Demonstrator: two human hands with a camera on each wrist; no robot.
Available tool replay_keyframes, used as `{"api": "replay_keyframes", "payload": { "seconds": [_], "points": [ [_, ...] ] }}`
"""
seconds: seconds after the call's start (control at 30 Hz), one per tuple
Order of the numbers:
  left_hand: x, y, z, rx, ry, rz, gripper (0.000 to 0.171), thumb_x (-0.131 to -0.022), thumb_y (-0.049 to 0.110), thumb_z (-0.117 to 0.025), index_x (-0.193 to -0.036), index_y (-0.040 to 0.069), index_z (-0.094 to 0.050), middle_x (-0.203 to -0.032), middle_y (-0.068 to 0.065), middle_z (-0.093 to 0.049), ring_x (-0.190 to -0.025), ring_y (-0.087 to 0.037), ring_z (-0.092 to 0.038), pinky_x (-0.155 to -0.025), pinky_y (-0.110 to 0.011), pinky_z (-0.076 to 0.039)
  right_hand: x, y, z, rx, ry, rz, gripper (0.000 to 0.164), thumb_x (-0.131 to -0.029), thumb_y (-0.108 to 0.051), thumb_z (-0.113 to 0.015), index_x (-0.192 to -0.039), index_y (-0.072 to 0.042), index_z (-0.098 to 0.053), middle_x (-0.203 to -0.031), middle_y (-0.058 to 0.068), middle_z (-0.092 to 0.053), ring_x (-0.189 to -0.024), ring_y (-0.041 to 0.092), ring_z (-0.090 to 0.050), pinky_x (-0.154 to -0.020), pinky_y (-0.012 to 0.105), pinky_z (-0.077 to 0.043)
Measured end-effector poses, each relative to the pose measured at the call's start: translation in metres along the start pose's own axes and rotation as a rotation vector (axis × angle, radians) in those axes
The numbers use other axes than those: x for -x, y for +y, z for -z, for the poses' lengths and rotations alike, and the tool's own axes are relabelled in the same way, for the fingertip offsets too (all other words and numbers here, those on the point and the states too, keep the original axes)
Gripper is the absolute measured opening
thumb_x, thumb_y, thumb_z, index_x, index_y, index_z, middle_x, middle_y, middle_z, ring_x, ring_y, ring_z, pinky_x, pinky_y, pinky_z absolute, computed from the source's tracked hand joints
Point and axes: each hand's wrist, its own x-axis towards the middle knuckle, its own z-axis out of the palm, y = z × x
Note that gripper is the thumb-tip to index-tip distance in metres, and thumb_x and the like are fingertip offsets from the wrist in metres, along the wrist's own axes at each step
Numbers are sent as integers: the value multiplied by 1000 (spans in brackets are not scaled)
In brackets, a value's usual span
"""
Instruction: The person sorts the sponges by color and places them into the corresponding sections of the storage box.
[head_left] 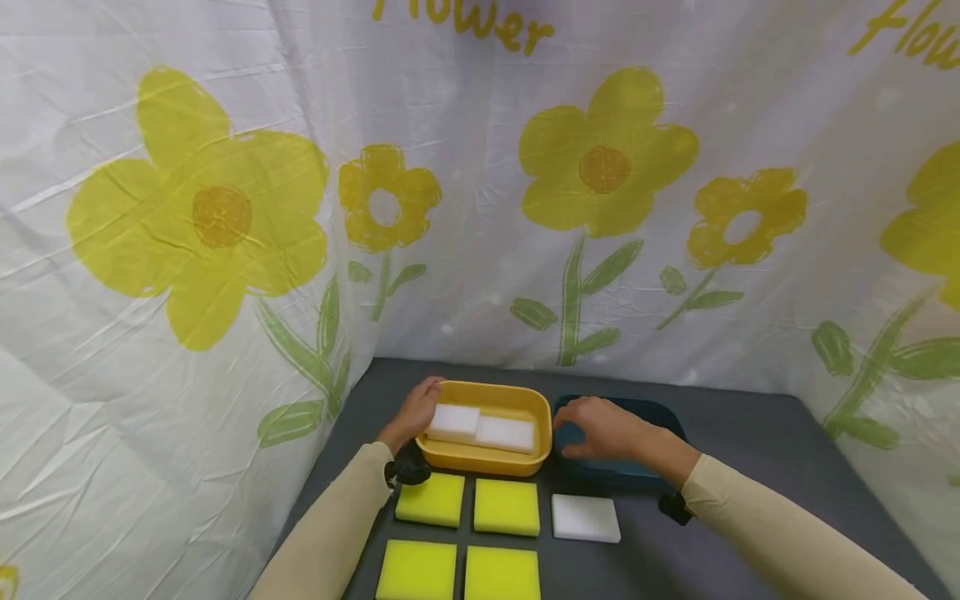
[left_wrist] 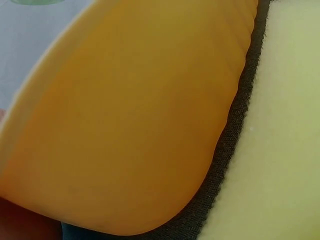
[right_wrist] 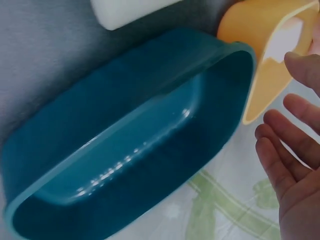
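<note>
Left hand (head_left: 414, 414) grips the yellow tub (head_left: 480, 459) endwise, white sponges (head_left: 506, 433) lying inside; right hand (head_left: 609, 429), fingers open, hovers over the blue tub (head_left: 628, 478). Light, steady pressure should prevent sliding!

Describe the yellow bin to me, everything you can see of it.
The yellow bin is an open-topped, orange-yellow tub with rounded corners and smooth walls that look like plastic. It sits upright on the dark table, beside the blue bin and beyond the yellow blocks. Two white blocks lie side by side inside, toward its near wall, with bare floor behind them. The left hand grips its left end.
</note>
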Motion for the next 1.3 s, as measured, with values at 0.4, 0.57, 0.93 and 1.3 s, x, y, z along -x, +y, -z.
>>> {"api": "replay_keyframes", "payload": {
  "seconds": [0.4, 0.57, 0.93, 1.3],
  "points": [
    [1, 0, -1, 4, 1, 7, 49, -122, 33, -33, -162, 9, -48, -161, -20, -54, -144, -41, -54, -126, -64, -38, 49, -11, -1, -4, -31, -33, 44, -93, -25, -91, -131, -10, -77, -131, 6, -77, -121, 30, -72, -99, 48, -62],
    [-1, 0, 0, -2, 3, 10, 48, -122, 33, -33, -161, 9, -49, -160, -19, -55, -143, -41, -54, -125, -64, -39, 64, -20, -8, -42, -53, -24, 42, -92, -25, -92, -129, -12, -77, -130, 3, -77, -122, 29, -72, -99, 47, -62],
    [-2, -2, 1, 7, -10, 6, 49, -122, 33, -34, -163, 8, -47, -164, -20, -52, -149, -43, -51, -127, -65, -36, 79, -25, -40, -86, -122, -79, 38, -87, -30, -95, -121, -19, -79, -123, -5, -76, -109, 13, -70, -90, 38, -64],
    [-1, 0, 2, 7, -16, 1, 51, -122, 33, -32, -163, 6, -46, -165, -21, -50, -149, -43, -50, -126, -65, -36, 84, -18, -67, -42, -49, -26, 37, -84, -28, -97, -114, -22, -76, -123, -3, -73, -106, 12, -68, -87, 36, -63]
  ]
}}
